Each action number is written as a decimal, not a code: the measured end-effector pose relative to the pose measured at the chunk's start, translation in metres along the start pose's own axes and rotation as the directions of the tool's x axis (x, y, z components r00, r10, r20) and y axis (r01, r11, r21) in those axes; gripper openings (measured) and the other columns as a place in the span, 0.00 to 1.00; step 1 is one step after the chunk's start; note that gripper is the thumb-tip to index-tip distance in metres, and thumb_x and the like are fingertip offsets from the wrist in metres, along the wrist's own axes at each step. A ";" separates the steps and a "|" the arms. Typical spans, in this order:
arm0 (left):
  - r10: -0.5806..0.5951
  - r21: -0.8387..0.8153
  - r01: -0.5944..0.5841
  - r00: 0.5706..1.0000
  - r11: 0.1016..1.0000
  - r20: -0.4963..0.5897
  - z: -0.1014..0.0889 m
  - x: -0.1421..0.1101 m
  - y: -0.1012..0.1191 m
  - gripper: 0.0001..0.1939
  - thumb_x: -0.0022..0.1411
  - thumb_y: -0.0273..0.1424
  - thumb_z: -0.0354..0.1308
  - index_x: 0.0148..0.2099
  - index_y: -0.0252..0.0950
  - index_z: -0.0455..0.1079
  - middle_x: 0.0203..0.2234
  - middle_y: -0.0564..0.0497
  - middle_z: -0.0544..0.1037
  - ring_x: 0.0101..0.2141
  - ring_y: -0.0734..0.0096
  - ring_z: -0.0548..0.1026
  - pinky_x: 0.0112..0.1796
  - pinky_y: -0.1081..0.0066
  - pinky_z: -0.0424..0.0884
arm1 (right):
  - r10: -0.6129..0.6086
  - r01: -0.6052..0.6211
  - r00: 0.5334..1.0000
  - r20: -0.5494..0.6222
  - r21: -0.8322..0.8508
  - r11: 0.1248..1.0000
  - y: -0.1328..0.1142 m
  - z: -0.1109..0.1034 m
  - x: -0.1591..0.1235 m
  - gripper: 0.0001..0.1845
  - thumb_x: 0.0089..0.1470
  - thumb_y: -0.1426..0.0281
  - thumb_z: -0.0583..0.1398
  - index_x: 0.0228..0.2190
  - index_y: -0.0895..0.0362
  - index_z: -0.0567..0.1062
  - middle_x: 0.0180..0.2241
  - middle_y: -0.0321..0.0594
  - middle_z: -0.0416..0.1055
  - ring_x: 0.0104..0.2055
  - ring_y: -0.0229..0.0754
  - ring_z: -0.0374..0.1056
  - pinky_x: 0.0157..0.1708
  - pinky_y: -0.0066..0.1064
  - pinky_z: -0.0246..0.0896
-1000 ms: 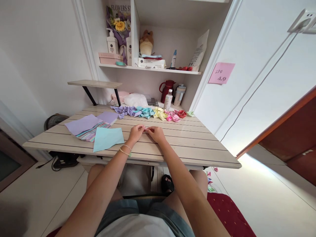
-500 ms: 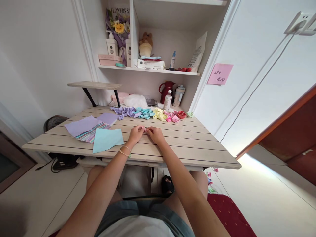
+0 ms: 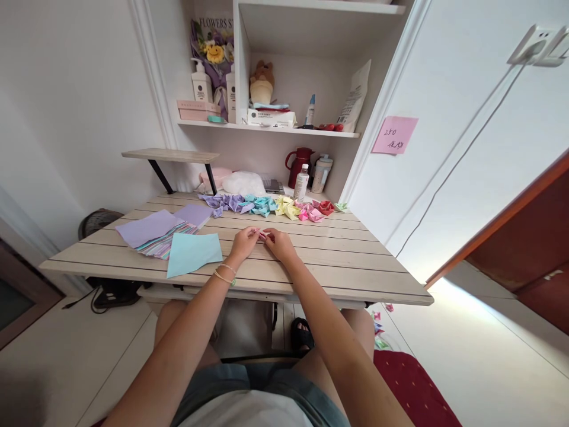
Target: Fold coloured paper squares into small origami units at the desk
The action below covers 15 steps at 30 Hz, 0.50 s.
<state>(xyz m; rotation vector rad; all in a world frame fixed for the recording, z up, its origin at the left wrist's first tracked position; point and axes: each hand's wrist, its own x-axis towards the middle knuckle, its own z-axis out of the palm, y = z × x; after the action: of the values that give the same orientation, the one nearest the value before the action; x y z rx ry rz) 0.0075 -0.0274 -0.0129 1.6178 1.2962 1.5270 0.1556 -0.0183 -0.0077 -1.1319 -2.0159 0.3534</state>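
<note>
Over the middle of the wooden desk, my left hand and my right hand meet at the fingertips. Both pinch a small folded piece of pink paper, mostly hidden by the fingers. Behind them runs a row of folded paper pieces: purple, blue, yellow, pink, red and pale green. Left of my left hand lies a light blue sheet, beside a fanned stack of coloured paper topped by a purple sheet.
At the back stand a clear bottle, a dark red jug and a tumbler. A small raised shelf is at the back left. Folded paper pieces lie on the floor at right.
The hands stay in nearly the same place, their fingertips shifting slightly around the pink paper, more of which now shows. The view has tilted up a little.
</note>
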 end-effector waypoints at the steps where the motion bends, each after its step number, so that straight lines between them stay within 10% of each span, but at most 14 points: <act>1: 0.005 -0.006 -0.005 1.000 1.000 0.010 0.000 -0.001 0.001 0.07 0.55 0.29 0.56 0.37 0.35 0.72 0.31 0.47 0.79 0.35 0.66 0.78 0.40 0.66 0.73 | -0.004 0.004 1.000 -0.002 -0.010 1.000 0.000 0.000 0.000 0.15 0.52 0.74 0.57 0.43 0.55 0.73 0.30 0.40 0.76 0.31 0.40 0.71 0.36 0.29 0.62; 15: 0.111 0.046 -0.116 0.988 0.992 0.107 0.002 -0.007 0.011 0.09 0.51 0.24 0.57 0.36 0.34 0.74 0.36 0.44 0.80 0.36 0.64 0.77 0.41 0.64 0.73 | 0.056 -0.048 0.987 -0.150 0.055 0.997 -0.003 -0.002 -0.002 0.21 0.47 0.72 0.58 0.46 0.58 0.71 0.40 0.45 0.70 0.26 0.36 0.64 0.37 0.33 0.63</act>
<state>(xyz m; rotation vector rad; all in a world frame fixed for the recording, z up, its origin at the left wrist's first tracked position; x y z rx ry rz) 0.0129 -0.0377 -0.0059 1.8077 1.2155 1.4638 0.1554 -0.0217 -0.0055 -1.1461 -1.8376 0.3335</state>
